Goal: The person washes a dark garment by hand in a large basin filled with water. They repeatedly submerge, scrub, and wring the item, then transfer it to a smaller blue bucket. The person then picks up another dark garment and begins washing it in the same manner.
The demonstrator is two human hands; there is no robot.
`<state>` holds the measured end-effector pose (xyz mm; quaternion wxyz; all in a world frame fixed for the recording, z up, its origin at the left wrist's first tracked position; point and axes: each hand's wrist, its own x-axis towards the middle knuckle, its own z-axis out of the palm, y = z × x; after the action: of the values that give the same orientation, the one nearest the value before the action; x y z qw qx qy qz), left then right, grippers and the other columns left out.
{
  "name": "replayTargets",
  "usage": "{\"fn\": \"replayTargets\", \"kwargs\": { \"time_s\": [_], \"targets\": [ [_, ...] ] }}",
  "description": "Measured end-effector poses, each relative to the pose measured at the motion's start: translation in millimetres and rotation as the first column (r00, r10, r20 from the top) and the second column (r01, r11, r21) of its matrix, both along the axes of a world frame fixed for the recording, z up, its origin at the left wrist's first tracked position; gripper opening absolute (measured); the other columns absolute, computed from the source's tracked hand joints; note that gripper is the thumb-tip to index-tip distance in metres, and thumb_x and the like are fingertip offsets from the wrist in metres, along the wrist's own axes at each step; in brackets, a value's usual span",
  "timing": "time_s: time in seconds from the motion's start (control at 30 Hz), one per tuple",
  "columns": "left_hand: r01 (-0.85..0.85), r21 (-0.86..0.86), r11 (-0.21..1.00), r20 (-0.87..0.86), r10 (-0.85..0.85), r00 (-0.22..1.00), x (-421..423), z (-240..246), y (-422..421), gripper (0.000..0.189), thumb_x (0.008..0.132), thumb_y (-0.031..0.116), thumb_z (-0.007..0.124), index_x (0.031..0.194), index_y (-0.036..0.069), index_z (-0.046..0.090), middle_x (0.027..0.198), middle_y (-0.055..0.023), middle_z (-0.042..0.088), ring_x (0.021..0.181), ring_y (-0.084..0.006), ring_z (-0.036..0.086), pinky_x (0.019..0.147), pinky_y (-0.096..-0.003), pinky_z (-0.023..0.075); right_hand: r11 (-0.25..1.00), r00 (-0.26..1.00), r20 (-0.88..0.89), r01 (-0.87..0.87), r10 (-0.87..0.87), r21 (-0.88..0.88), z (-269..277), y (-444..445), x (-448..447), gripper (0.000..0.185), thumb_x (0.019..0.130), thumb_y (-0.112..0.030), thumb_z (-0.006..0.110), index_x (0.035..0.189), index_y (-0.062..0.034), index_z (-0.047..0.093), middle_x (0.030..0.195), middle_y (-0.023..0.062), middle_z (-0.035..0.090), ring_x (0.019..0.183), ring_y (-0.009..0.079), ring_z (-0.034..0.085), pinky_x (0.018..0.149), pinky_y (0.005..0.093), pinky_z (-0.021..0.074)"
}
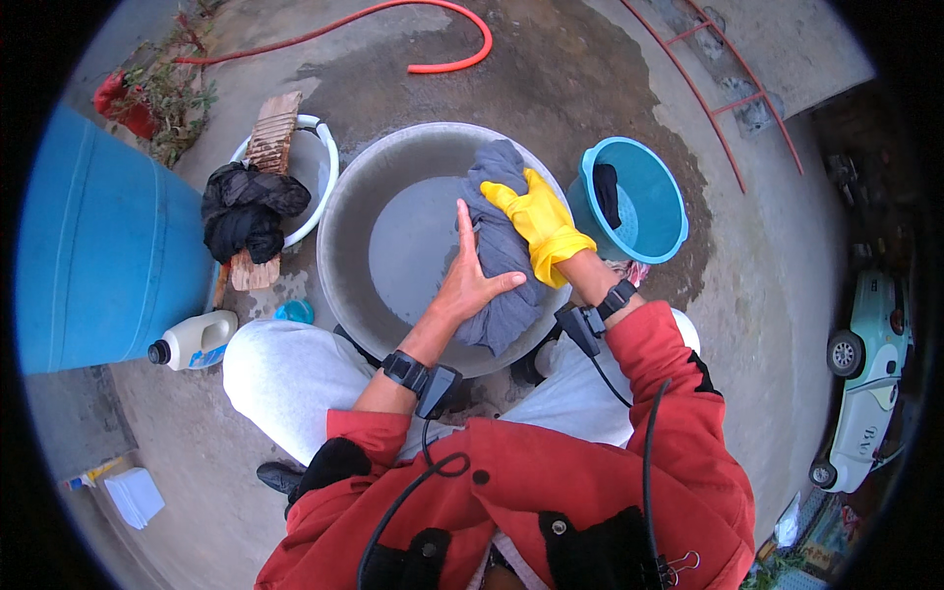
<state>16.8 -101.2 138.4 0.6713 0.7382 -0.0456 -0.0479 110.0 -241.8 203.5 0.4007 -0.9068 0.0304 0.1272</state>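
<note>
A large grey metal basin (346, 221) stands before me with some cloudy water in its bottom. Wet grey cloth (505, 317) lies bunched along its right inner side. My right hand (538, 217), in a yellow rubber glove, is on the upper part of this cloth; its fingertips reach across the folds, and whether they grip it is unclear. My bare left hand (476, 276) is at the cloth's left edge with thumb and fingers spread, the thumb lying over the fabric. Both wrists carry black strapped devices with cables.
Left are a white-rimmed bucket (330, 155), a ridged wooden washboard (271, 136) bearing dark cloth (247, 206), a detergent bottle (195, 339) and a blue barrel (103, 243). Right is a turquoise basin (660, 195) holding dark cloth. Beyond lie an orange hose (442, 68) and a red metal ladder (726, 107).
</note>
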Motion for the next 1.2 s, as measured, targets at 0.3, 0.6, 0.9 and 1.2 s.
{"fn": "replayTargets", "kwargs": {
  "time_s": [0.3,0.6,0.9,1.2],
  "targets": [
    [-0.162,-0.400,0.902,-0.409,-0.017,0.912,9.7,3.5,3.2,0.111,0.077,0.021,0.082,0.165,0.012,0.016,0.163,-0.0225,0.027,0.146,-0.0339,0.039,0.119,-0.0414,0.0350,0.986,0.975,-0.165,-0.158,0.147,-0.050,2.7,-9.0,12.1,0.100,0.087,-0.062,0.068,0.153,0.0077,0.038,0.152,0.0287,0.048,0.141,0.0369,0.048,0.117,0.0384,0.0367],
    [-0.350,-0.857,0.377,-0.457,-0.243,0.856,12.7,2.5,11.1,0.074,0.090,0.031,0.069,0.152,0.005,0.039,0.138,-0.0171,0.058,0.120,-0.0315,0.063,0.105,-0.0456,0.0522,0.934,0.916,0.203,-0.357,0.345,0.021,-51.7,-115.0,-0.1,0.042,0.100,-0.021,0.067,0.139,-0.0100,0.059,0.139,0.0094,0.062,0.128,0.0275,0.057,0.111,0.0345,0.0424],
    [-0.299,-0.951,0.084,-0.307,-0.390,0.868,5.2,1.6,-6.8,0.061,0.094,0.034,0.063,0.144,0.002,0.047,0.134,-0.0173,0.063,0.118,-0.0320,0.065,0.106,-0.0462,0.0510,0.930,0.937,0.170,-0.331,0.304,0.161,-51.5,-85.8,-3.3,0.043,0.098,-0.019,0.069,0.138,-0.0076,0.060,0.138,0.0081,0.063,0.126,0.0239,0.058,0.110,0.0332,0.0437],
    [-0.209,-0.978,0.025,-0.195,-0.481,0.855,5.1,30.1,-13.4,0.075,0.094,0.041,0.063,0.151,-0.001,0.039,0.142,-0.0236,0.056,0.128,-0.0354,0.058,0.112,-0.0469,0.0459,0.717,0.935,0.267,-0.350,0.232,0.603,2.3,-24.3,41.8,0.043,0.097,-0.018,0.071,0.138,-0.0052,0.061,0.137,0.0069,0.064,0.123,0.0203,0.059,0.108,0.0319,0.0449]
  ]
}}
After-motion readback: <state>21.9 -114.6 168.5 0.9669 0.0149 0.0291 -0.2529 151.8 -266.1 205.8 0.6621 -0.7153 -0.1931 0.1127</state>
